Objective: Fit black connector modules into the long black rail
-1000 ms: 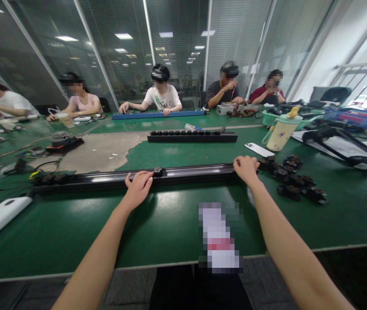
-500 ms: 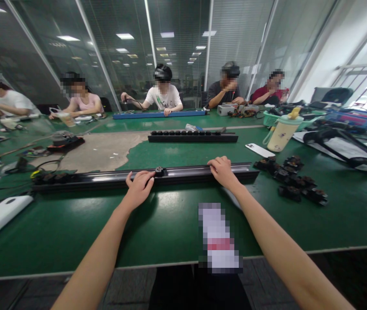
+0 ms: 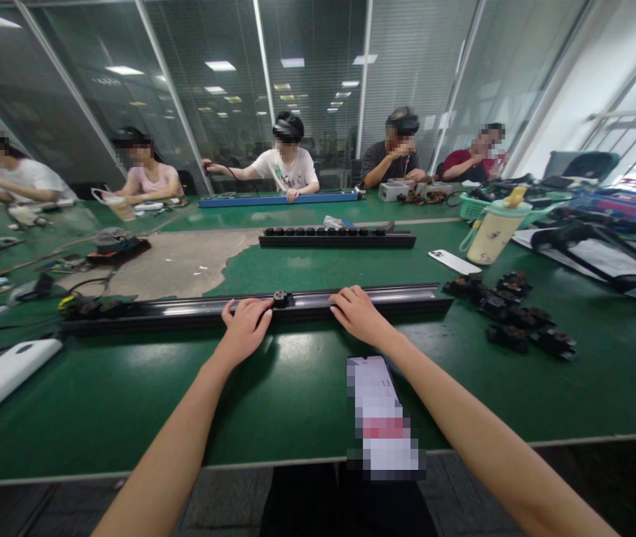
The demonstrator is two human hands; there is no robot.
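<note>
A long black track rail (image 3: 318,304) lies across the table in front of me. A small black socket module (image 3: 280,298) sits in its channel near the middle. My left hand (image 3: 244,327) is closed around the rail, fingers over the top and thumb on the near side, its fingertips close against the module. Further right, my right hand (image 3: 361,319) has its curled fingers over the rail; its thumb is partly hidden. More black modules (image 3: 94,307) sit at the rail's left end. Several loose modules (image 3: 519,317) lie in a pile to the right.
A phone (image 3: 382,410) lies at the table's front edge, a white device (image 3: 4,384) at left. Behind the rail are a second rail with modules (image 3: 337,240), a white phone (image 3: 454,262) and a yellow tumbler (image 3: 493,237). Several co-workers sit across the green table (image 3: 295,403).
My right hand has moved left along the rail, closer to the module and my left hand. The left hand stays by the module. Across the table, a co-worker's arm has stretched further out.
</note>
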